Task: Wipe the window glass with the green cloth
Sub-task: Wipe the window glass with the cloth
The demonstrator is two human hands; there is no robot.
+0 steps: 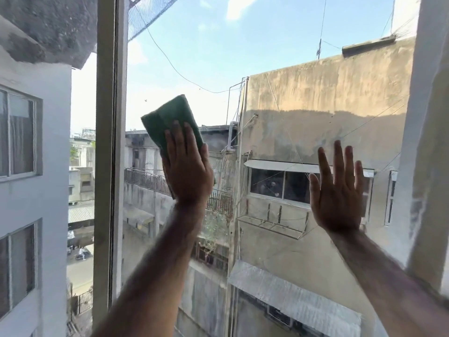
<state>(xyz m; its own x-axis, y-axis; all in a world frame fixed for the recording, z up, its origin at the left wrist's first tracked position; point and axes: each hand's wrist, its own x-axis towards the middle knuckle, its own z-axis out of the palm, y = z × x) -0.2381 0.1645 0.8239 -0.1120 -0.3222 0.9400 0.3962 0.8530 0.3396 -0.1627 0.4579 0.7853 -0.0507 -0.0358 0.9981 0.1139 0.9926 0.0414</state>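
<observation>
A folded green cloth point(167, 119) lies flat against the window glass point(267, 57), left of centre. My left hand point(188, 166) presses on the cloth's lower part with the fingers stretched upward, covering its bottom half. My right hand point(337, 193) is flat on the bare glass further right, fingers spread, holding nothing. Both forearms reach up from the bottom of the view.
A vertical window frame post point(109, 154) stands just left of the cloth. The right frame and white wall point(427, 154) border the pane close to my right hand. Buildings, cables and sky show through the glass.
</observation>
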